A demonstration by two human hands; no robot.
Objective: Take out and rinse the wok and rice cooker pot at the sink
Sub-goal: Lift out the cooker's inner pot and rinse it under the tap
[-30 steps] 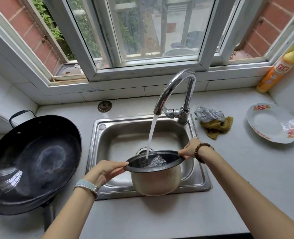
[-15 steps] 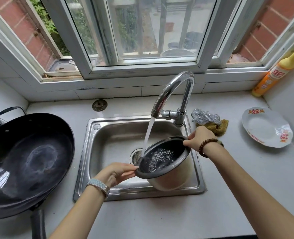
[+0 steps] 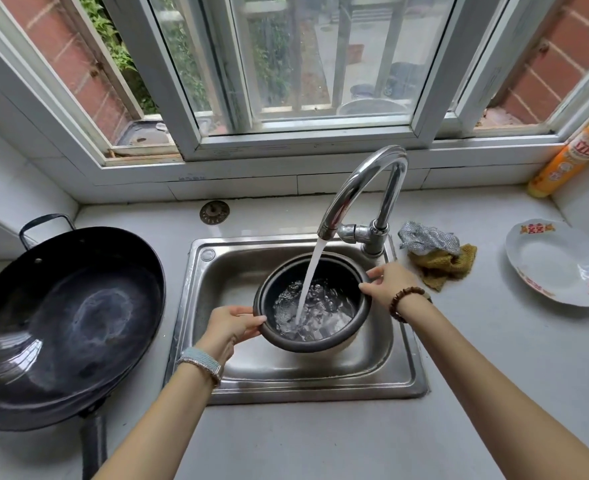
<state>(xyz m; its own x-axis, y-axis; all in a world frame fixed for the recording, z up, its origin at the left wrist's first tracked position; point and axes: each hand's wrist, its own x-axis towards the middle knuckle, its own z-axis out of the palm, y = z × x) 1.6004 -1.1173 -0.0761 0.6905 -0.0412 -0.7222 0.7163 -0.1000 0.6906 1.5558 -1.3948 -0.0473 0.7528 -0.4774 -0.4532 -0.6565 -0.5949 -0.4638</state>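
Frame centre: left hand (image 3: pixel 230 325) and right hand (image 3: pixel 391 284) each grip opposite rims of the rice cooker pot (image 3: pixel 345 282) over the sink (image 3: pixel 320 379), faucet (image 3: pixel 362 192) stream filling it; wok (image 3: pixel 61 323) at left.

Holding the rice cooker pot (image 3: pixel 342 271) by opposite sides of its rim with the left grip (image 3: pixel 230 327) and right grip (image 3: pixel 388 284), inside the sink (image 3: pixel 320 386), under water (image 3: pixel 308 285) pouring from the tap (image 3: pixel 362 188), beside the wok (image 3: pixel 68 323) on the desk (image 3: pixel 320 441).
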